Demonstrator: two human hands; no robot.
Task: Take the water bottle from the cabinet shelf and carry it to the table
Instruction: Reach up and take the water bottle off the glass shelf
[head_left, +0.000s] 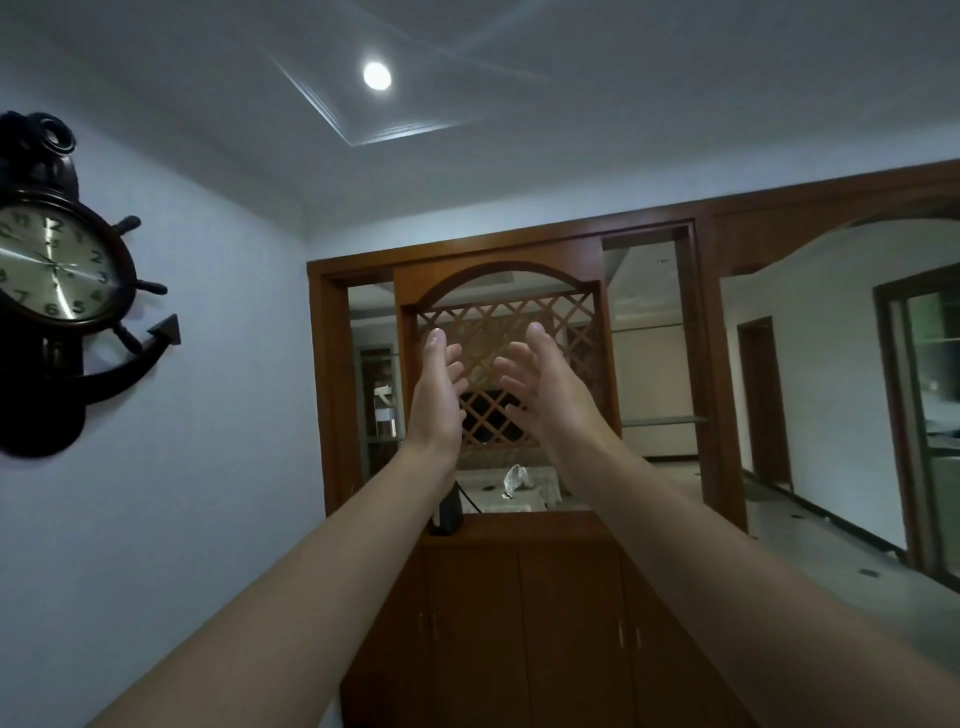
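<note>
A: Item one, the water bottle. Location?

B: Cannot tell. No bottle can be made out for certain. One dark upright object (448, 512) stands on the cabinet top below the left wrist, half hidden by the left forearm; what it is cannot be told.

A: Hands, count and condition.

B: Two, both bare, both raised side by side in front of the lattice. Left hand (437, 387): fingers spread and loosely curved, palm turned inward, holding nothing. Right hand (545, 384): the same, fingers apart, palm facing the left one, holding nothing. A clear gap lies between them; they do not touch.

A: Behind the hands?

B: One wooden cabinet (519, 597) with an arched top. One diamond lattice panel (506, 322) directly behind the fingers. Two open side sections, one to the left of the left hand, one to the right of the right hand, each with glass shelves.

A: Below the hands?

B: Cupboard doors with handles, counted as four handles in view. Through the opening under the wrists, one white crumpled bag (515, 479) on a pale surface beyond.

A: Further out?

B: One ship's-wheel wall clock (57, 270), well to the left of the left arm. One round ceiling light (377, 76) above both hands.
</note>
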